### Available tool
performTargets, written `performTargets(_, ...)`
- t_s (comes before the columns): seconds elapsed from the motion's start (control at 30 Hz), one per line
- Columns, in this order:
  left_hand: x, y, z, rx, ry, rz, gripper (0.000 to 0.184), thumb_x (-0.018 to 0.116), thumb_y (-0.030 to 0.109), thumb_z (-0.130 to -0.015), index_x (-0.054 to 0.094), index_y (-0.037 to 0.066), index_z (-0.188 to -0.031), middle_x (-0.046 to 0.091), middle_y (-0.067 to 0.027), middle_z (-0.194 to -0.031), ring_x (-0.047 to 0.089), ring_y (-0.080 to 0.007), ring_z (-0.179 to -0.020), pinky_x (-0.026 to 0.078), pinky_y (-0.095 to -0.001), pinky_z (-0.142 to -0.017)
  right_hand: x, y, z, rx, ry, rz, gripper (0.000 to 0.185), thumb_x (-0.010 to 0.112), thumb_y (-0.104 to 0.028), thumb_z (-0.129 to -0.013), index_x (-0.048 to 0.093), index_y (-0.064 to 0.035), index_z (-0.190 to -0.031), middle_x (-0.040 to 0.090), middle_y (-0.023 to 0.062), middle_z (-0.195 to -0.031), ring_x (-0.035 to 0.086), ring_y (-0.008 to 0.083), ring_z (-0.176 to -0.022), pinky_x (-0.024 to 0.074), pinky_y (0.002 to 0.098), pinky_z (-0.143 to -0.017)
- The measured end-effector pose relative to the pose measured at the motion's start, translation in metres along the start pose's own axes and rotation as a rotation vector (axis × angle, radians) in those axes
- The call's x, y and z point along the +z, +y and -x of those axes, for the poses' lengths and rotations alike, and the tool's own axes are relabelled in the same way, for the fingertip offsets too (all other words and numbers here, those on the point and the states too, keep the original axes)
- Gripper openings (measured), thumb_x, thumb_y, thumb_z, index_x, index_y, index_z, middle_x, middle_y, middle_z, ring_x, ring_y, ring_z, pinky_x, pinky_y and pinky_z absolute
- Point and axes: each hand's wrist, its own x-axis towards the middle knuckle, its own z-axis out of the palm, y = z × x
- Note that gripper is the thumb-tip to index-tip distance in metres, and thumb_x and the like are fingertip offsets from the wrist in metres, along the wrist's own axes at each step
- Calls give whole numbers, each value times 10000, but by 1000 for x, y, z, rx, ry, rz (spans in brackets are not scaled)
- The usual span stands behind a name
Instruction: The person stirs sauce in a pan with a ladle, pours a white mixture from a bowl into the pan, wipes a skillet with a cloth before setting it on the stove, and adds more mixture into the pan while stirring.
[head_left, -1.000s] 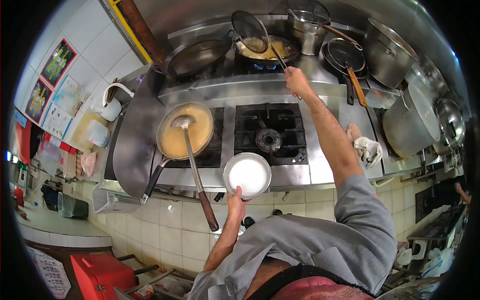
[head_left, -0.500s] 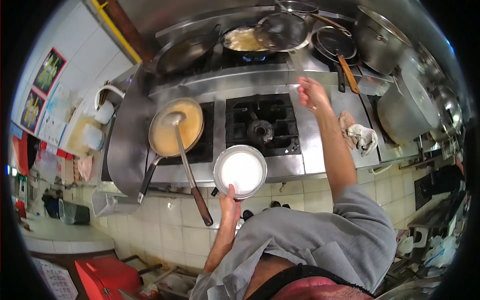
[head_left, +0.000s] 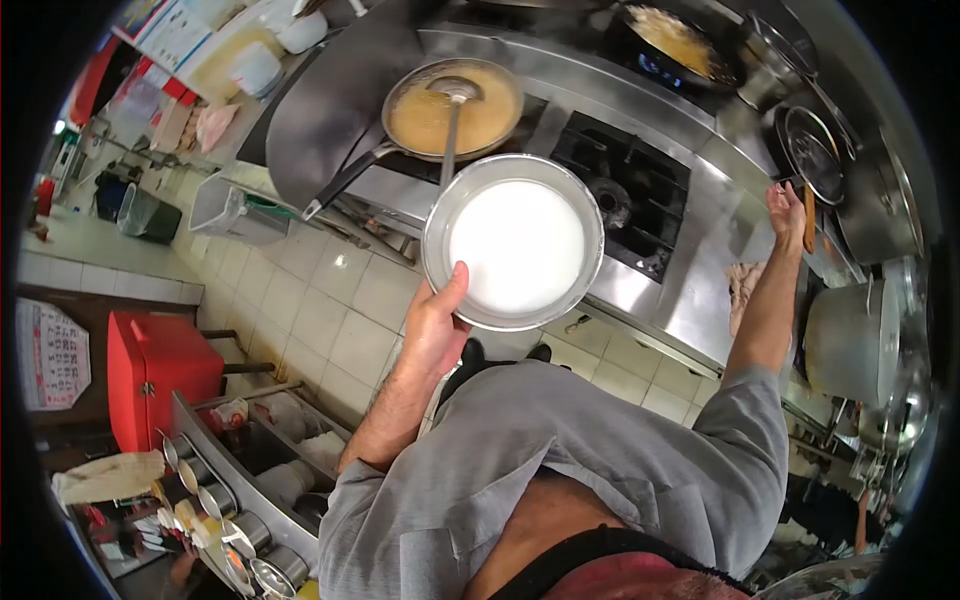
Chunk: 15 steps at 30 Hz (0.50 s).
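My left hand (head_left: 436,325) grips a round metal bowl (head_left: 436,240) by its rim, thumb on the inside wall; white liquid (head_left: 518,245) fills much of it. Just behind the bowl, a pan (head_left: 518,108) of yellowish-brown liquid sits on the stove with a metal ladle (head_left: 458,92) in it; the bowl hides the ladle's lower handle. At the right, my right hand (head_left: 787,210) has its fingers apart and holds nothing that shows. It is beside the wooden handle (head_left: 809,220) of a small black pan (head_left: 815,155); whether they touch is unclear.
A black pan (head_left: 675,45) of bubbling food stands over a blue flame at the back. An unused burner (head_left: 612,200) lies right of the bowl. A large pot (head_left: 850,340) and a cloth (head_left: 742,290) are at the right. A red box (head_left: 165,370) stands at the left.
The view has turned and shifted. My right hand has let go of the strainer and moved right, toward the small pans. My left hand has raised the bowl closer to the camera.
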Motion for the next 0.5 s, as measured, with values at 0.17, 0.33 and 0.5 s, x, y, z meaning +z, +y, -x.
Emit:
performTargets(0.17, -48, 41, 15, 128, 47, 27, 587, 532, 289, -890, 287, -11, -1331, 432, -143, -1280, 426, -245, -1179, 352, -399, -979, 36, 22, 28, -69, 252, 112, 370, 445, -66, -886, 373, 86, -1216, 527, 225, -1097, 594, 336, -877, 517, 431, -736)
performTargets(0.33, -131, 87, 28, 212, 153, 54, 500, 499, 254, -909, 352, -37, -1288, 491, -131, -1229, 493, -243, -1120, 394, -403, -950, 144, 81, 127, -357, 437, 433, 488, 408, -42, -855, 236, -2, -1310, 449, 239, -1213, 586, 331, -899, 507, 425, -706)
performTargets(0.5, -246, 144, 33, 259, 156, -10, 509, 491, 243, -913, 302, 1, -1318, 477, -144, -1220, 502, -250, -1101, 449, -412, -889, 297, 197, 252, -452, 151, 664, 447, 583, -138, -833, 417, -31, -1234, 593, 92, -956, 578, 156, -765, 459, 262, -595)
